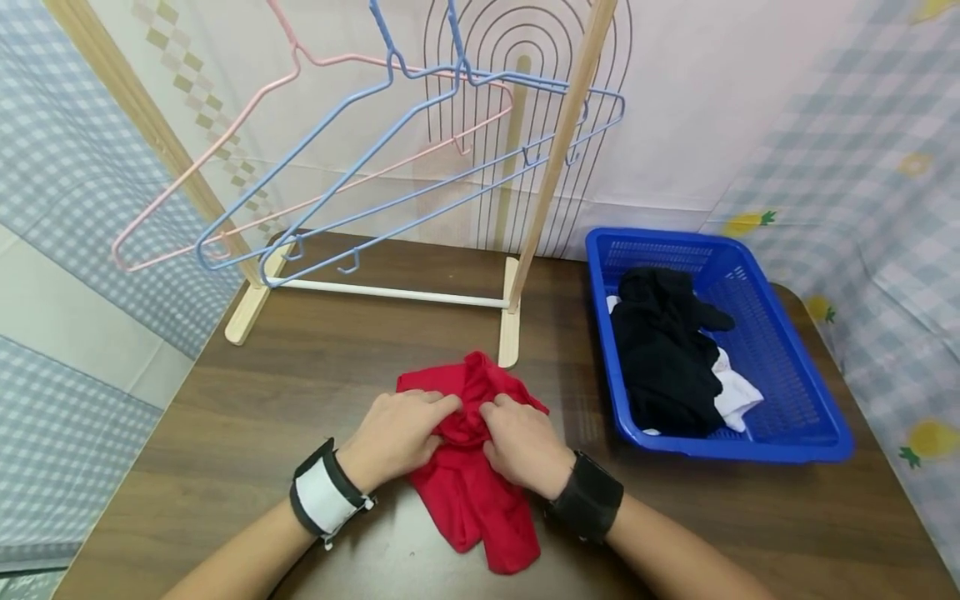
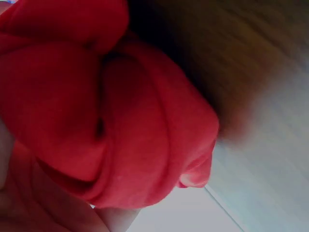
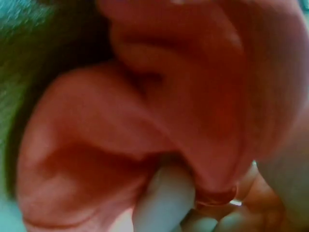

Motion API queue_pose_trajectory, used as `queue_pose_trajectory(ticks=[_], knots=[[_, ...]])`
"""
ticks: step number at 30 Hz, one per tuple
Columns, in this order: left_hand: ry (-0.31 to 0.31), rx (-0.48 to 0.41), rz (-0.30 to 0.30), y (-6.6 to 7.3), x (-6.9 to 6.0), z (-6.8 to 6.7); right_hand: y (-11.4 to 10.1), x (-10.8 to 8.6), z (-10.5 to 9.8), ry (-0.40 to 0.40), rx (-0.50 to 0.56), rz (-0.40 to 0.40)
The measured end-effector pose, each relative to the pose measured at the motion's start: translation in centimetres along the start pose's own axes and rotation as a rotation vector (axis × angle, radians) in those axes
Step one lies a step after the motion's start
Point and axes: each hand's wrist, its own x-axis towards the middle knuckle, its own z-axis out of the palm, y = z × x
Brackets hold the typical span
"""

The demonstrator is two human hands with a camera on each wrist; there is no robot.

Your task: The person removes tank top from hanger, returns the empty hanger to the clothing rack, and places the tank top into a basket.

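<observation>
A crumpled red garment [image 1: 468, 492] lies on the brown table in front of the rack, two narrow ends of it trailing toward the near edge. On its left side my left hand [image 1: 393, 437] grips the bunched cloth with curled fingers. My right hand [image 1: 528, 442] holds the same garment from the right, fingers and thumb pinching the fabric. Red folds [image 2: 135, 125] fill much of the left wrist view and hide most of that hand. In the right wrist view a thumb [image 3: 166, 198] presses against the red cloth.
Behind the garment stands a wooden rack [image 1: 551, 158] with a white bottom bar [image 1: 390, 293]. A pink hanger [image 1: 172, 187] and two blue hangers [image 1: 337, 179] hang from it. At right, a blue basket [image 1: 802, 367] holds black clothing [image 1: 660, 358] and white cloth [image 1: 737, 392].
</observation>
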Motion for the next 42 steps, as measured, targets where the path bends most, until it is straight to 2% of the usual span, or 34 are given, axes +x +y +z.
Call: queue_pose_trajectory(ticks=[3, 5, 9, 13, 18, 21, 23, 26, 28, 35, 37, 42], knots=[[0.031, -0.051, 0.014, 0.1, 0.0, -0.5, 0.0, -0.4, -0.7, 0.010, 0.042, 0.017], [0.076, -0.083, 0.028, 0.4, 0.2, -1.1, 0.0, -0.8, -1.6, 0.028, 0.077, 0.037], [0.200, -0.116, 0.070, 1.3, 1.2, -2.8, -0.1, -1.9, -4.3, 0.149, 0.106, 0.027], [0.287, -0.134, 0.128, 2.7, 3.1, -5.0, 0.0, -3.2, -7.5, 0.325, 0.108, -0.017], [0.385, -0.184, 0.197, 4.4, 5.7, -7.6, 0.0, -4.8, -11.3, 0.519, 0.075, -0.031], [0.441, -0.225, 0.244, 5.2, 7.4, -9.0, 0.0, -5.6, -13.6, 0.603, 0.050, -0.031], [0.456, -0.249, 0.279, 5.8, 8.6, -9.7, 0.2, -6.1, -15.1, 0.641, 0.022, -0.022], [0.443, -0.279, 0.311, 6.8, 10.7, -10.0, 0.8, -6.7, -17.3, 0.643, -0.025, 0.027], [0.408, -0.321, 0.319, 7.5, 12.2, -9.9, 1.7, -7.1, -18.6, 0.621, -0.068, 0.063], [0.218, -0.515, 0.323, 9.7, 17.6, -7.7, 6.0, -7.5, -21.6, 0.463, -0.127, 0.219], [0.175, -0.531, 0.325, 10.4, 18.9, -7.0, 7.4, -7.6, -22.1, 0.405, -0.115, 0.267], [0.106, -0.483, 0.315, 11.9, 21.6, -5.2, 10.8, -7.1, -22.7, 0.272, -0.083, 0.372]])
